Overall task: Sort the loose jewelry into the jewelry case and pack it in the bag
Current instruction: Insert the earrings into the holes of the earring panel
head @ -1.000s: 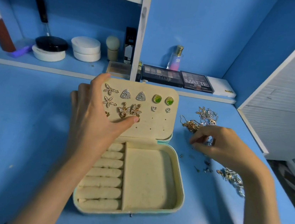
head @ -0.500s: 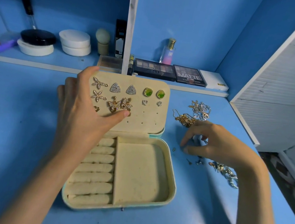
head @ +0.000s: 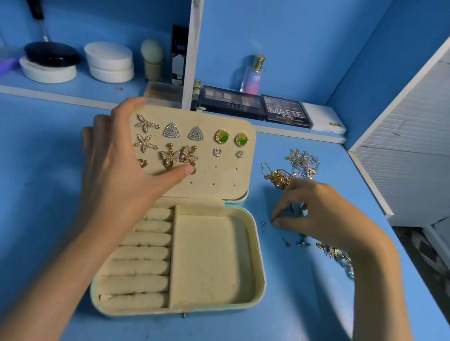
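The jewelry case (head: 257, 287) lies open on the blue table, with ring rolls on the left and an empty tray on the right. Its raised lid panel (head: 217, 180) carries several pinned earrings. My left hand (head: 116, 168) holds the lid's left side, thumb pressed on the panel front below the gold flower earrings (head: 178, 156). My right hand (head: 323, 210) is on the table to the right of the case, with fingertips pinched on a tiny piece. Loose gold chains (head: 277, 176), silver chains (head: 303, 161) and small studs (head: 287, 242) lie around it.
Two eyeshadow palettes (head: 233, 102), a perfume bottle (head: 254, 74) and a white box (head: 323, 121) line the back ledge. White jars (head: 109, 61) and a brush stand on the left shelf. A white cabinet panel (head: 436, 125) borders the table's right side.
My right hand has slid a little toward me from the chains and lowered its fingertips onto the small pieces. My left hand keeps its hold on the lid.
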Demonstrator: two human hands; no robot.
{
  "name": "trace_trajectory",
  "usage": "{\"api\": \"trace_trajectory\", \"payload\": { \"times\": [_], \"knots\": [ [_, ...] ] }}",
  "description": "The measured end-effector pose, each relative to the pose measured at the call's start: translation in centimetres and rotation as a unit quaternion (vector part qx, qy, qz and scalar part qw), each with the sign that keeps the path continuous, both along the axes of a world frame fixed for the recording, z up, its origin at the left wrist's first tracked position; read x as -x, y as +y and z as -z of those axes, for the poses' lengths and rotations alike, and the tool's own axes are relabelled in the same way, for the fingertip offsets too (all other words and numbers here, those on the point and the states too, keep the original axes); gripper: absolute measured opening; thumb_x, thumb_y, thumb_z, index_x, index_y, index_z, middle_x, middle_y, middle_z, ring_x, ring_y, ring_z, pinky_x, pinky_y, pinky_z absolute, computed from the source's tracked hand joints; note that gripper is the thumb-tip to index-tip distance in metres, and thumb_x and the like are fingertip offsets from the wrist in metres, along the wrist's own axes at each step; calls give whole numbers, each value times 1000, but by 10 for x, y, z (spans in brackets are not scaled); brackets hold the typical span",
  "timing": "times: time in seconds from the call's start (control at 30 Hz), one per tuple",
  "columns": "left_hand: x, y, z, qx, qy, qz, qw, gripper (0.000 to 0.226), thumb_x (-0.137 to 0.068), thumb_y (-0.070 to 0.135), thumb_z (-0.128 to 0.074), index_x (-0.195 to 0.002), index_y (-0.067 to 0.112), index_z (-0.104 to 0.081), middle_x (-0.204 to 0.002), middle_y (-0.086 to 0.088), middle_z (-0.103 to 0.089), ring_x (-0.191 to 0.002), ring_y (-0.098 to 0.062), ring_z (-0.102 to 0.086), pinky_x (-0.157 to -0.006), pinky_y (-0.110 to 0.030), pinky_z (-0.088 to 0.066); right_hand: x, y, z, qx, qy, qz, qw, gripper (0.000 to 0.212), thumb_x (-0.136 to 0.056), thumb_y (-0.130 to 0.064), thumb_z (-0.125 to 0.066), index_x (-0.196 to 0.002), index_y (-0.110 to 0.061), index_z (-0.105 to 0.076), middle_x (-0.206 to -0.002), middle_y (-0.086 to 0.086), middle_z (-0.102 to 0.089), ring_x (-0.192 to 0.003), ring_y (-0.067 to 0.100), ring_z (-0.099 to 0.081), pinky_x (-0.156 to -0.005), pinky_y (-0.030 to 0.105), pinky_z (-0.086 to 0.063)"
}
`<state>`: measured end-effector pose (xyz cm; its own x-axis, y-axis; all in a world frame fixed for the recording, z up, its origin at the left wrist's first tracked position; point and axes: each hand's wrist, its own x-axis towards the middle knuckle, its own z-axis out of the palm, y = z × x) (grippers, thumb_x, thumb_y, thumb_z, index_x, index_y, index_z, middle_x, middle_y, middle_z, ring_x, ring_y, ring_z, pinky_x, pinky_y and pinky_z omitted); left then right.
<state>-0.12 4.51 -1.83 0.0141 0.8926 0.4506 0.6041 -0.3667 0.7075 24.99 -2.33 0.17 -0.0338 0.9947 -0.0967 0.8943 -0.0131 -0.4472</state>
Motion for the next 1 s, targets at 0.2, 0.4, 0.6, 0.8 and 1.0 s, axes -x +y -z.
{"api": "trace_trajectory", "payload": {
  "times": [0.2,0.4,0.6,0.8,1.0],
  "knots": [
    [0,0,0,-2,0,1,1000,95,-58,42,-83,-139,21,-39,-121,-11,-46,-111,-21,-33,-93,-30,-29,12,10,8,-71,-6,8,997,6,-81,-16,-70,-79,-22,-71,-87,-6,-56,-84,1,-47,-71,5,-33],
    [0,0,0,-3,1,1,1000,96,-58,41,-85,-139,21,-38,-122,-11,-46,-112,-22,-35,-93,-31,-29,20,14,14,-74,-28,12,997,4,-81,-16,-69,-81,-20,-71,-88,-2,-55,-91,13,-48,-79,23,-39],
    [1,2,1,-7,1,7,1000,96,-58,43,-83,-140,21,-37,-122,-9,-46,-112,-19,-34,-90,-26,-27,21,14,14,-86,-26,27,996,4,-79,-16,-71,-79,-20,-73,-85,-3,-56,-87,13,-52,-78,29,-44],
    [0,2,1,-10,-3,6,1000,97,-58,41,-84,-140,21,-37,-121,-7,-45,-111,-17,-33,-90,-25,-27,28,17,4,-201,103,69,972,12,-88,-6,-60,-82,-16,-61,-78,-3,-61,-64,2,-52,-59,10,-39],
    [-2,3,1,-16,13,-6,1000,98,-56,46,-81,-139,18,-38,-118,-11,-47,-108,-20,-34,-84,-22,-25,63,37,-29,-370,139,23,918,4,-92,-14,-51,-91,-16,-54,-89,-14,-55,-89,11,-49,-76,15,-37]
  ]
}}
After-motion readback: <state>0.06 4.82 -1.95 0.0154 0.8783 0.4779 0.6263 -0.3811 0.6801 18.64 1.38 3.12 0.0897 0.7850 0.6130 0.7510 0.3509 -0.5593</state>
